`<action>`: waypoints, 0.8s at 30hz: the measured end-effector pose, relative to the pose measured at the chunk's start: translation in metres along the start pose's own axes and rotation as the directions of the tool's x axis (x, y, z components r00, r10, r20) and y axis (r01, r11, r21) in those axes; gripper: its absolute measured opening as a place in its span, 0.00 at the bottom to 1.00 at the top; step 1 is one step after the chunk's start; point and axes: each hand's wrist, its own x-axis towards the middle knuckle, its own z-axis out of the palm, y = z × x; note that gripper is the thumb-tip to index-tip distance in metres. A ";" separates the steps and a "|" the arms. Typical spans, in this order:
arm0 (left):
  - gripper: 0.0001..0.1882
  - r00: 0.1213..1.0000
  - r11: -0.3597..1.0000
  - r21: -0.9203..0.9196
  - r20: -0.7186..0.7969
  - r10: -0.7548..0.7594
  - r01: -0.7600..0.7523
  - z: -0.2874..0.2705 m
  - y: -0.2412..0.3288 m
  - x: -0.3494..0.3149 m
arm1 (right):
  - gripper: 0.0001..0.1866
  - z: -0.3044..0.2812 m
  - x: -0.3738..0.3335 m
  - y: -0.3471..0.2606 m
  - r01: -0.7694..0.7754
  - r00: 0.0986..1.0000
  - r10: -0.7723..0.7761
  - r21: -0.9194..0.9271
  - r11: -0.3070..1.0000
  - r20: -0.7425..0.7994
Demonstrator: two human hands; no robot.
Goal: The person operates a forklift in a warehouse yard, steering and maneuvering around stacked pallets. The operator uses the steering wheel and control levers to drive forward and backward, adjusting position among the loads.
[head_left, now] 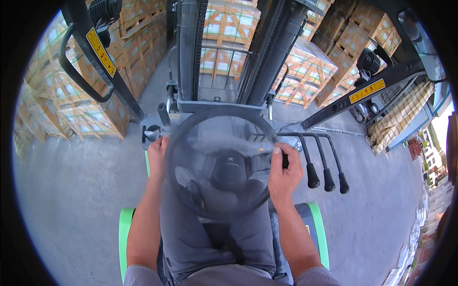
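A black steering wheel (pixel 229 217) stands in front of my lap, its rim blurred. My right hand (pixel 285 174) is closed at the right side of the rim, around a black knob (pixel 286 161) that shows between thumb and fingers. My left hand (pixel 156 155) is closed beside the left edge of the rim. Its fingertips are turned away, so what they grip cannot be made out. Just ahead of that hand rises a black-handled lever (pixel 163 114). To the right of my right hand stand three black-knobbed control levers (pixel 329 180).
The forklift mast (pixel 191 57) rises ahead, with a barred backrest between its rails. Wooden crates (pixel 90 114) are stacked left, ahead and right (pixel 305 71). Dark frame posts (pixel 102 52) slant on both sides. Concrete floor (pixel 76 190) surrounds the truck; a beige curtain (pixel 398 117) hangs right.
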 end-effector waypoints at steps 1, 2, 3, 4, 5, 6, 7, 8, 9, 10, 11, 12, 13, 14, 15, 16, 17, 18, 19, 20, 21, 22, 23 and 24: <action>0.26 0.999 0.999 0.018 -0.008 0.048 -0.048 0.001 -0.001 0.000 | 0.05 -0.001 -0.001 0.001 0.005 1.000 -0.005 -0.001 1.000 0.000; 0.26 0.998 0.998 0.020 -0.009 0.060 -0.060 0.001 -0.001 0.001 | 0.05 -0.001 -0.001 0.003 0.010 1.000 -0.010 0.000 1.000 0.001; 0.26 1.000 1.000 0.003 -0.014 0.015 -0.015 0.002 -0.001 0.000 | 0.05 -0.002 -0.001 0.004 0.012 1.000 -0.012 0.018 1.000 0.008; 0.26 1.000 1.000 0.002 -0.016 0.020 -0.019 0.002 -0.001 -0.002 | 0.05 -0.003 -0.001 0.005 0.024 1.000 -0.024 -0.015 1.000 0.015; 0.26 0.998 0.998 0.029 -0.024 0.063 -0.063 0.003 0.000 -0.004 | 0.05 -0.004 -0.001 0.005 0.027 0.999 -0.027 -0.023 0.999 0.018; 0.26 0.998 0.998 0.037 -0.030 0.053 -0.052 0.003 0.001 -0.006 | 0.05 -0.004 -0.001 0.006 0.034 0.999 -0.034 -0.015 0.999 0.014; 0.27 0.997 0.998 0.012 -0.031 0.070 -0.069 0.004 0.002 -0.008 | 0.05 -0.005 -0.001 0.007 0.043 0.999 -0.043 -0.006 0.999 0.009; 0.27 0.996 0.997 0.031 -0.040 0.075 -0.074 0.004 0.004 -0.009 | 0.05 -0.005 -0.001 0.007 0.026 1.000 -0.026 -0.002 1.000 0.012; 0.27 0.998 0.997 0.053 -0.041 0.053 -0.051 0.005 0.006 -0.010 | 0.05 -0.005 0.000 0.008 0.036 0.999 -0.036 0.004 0.999 0.006; 0.27 0.998 0.998 0.045 -0.036 0.048 -0.047 0.005 0.007 -0.012 | 0.05 -0.005 0.000 0.008 0.045 0.999 -0.045 0.009 0.999 0.000; 0.27 0.998 0.998 0.037 -0.031 0.045 -0.044 0.005 0.008 -0.012 | 0.05 -0.004 0.000 0.009 0.055 0.998 -0.055 0.015 0.998 -0.007; 0.27 0.999 0.999 0.021 -0.031 0.036 -0.035 0.006 0.009 -0.013 | 0.05 -0.004 0.000 0.010 0.059 0.998 -0.058 0.022 0.998 -0.007; 0.27 0.999 1.000 0.005 -0.031 0.029 -0.028 0.007 0.008 -0.014 | 0.05 -0.004 0.001 0.011 0.064 0.998 -0.063 0.029 0.998 -0.009; 0.27 1.000 0.999 -0.033 -0.016 -0.010 0.009 0.007 0.008 -0.014 | 0.05 -0.003 0.001 0.012 0.066 0.998 -0.066 0.039 0.997 -0.015; 0.27 0.999 0.999 -0.001 -0.034 0.033 -0.033 0.007 0.007 -0.014 | 0.05 -0.003 0.001 0.014 0.067 0.998 -0.067 0.041 0.997 -0.011; 0.26 0.998 0.999 0.010 -0.038 0.045 -0.045 0.007 0.005 -0.015 | 0.05 -0.003 0.002 0.015 0.066 0.998 -0.066 0.046 0.997 -0.011; 0.26 0.998 0.998 -0.011 -0.037 0.059 -0.060 0.007 0.002 -0.016 | 0.05 -0.003 0.002 0.017 0.065 0.998 -0.065 0.051 0.997 -0.010; 0.26 0.997 0.998 0.019 -0.049 0.064 -0.063 0.008 0.000 -0.016 | 0.05 -0.003 0.002 0.019 0.077 0.997 -0.077 0.040 0.996 -0.008; 0.27 0.996 0.997 0.017 -0.057 0.074 -0.073 0.009 -0.003 -0.016 | 0.05 -0.004 0.002 0.020 0.090 0.996 -0.090 0.030 0.995 -0.008; 0.27 0.996 0.997 -0.019 -0.051 0.077 -0.078 0.009 -0.005 -0.014 | 0.05 -0.004 0.003 0.022 0.117 0.993 -0.116 0.034 0.993 -0.017; 0.27 0.991 0.993 0.042 -0.073 0.115 -0.112 0.010 -0.007 -0.011 | 0.05 -0.004 0.003 0.023 0.139 0.990 -0.138 0.007 0.990 -0.019; 0.27 0.987 0.988 0.072 -0.080 0.141 -0.135 0.010 -0.010 -0.010 | 0.05 -0.005 0.003 0.024 0.169 0.985 -0.170 -0.008 0.986 -0.026; 0.27 0.989 0.990 0.086 -0.087 0.117 -0.109 0.010 -0.012 -0.009 | 0.06 -0.005 0.003 0.025 0.195 0.980 -0.195 -0.005 0.981 -0.033; 0.26 0.991 0.992 0.071 -0.080 0.110 -0.104 0.010 -0.014 -0.010 | 0.06 -0.006 0.002 0.026 0.177 0.984 -0.176 0.019 0.984 -0.032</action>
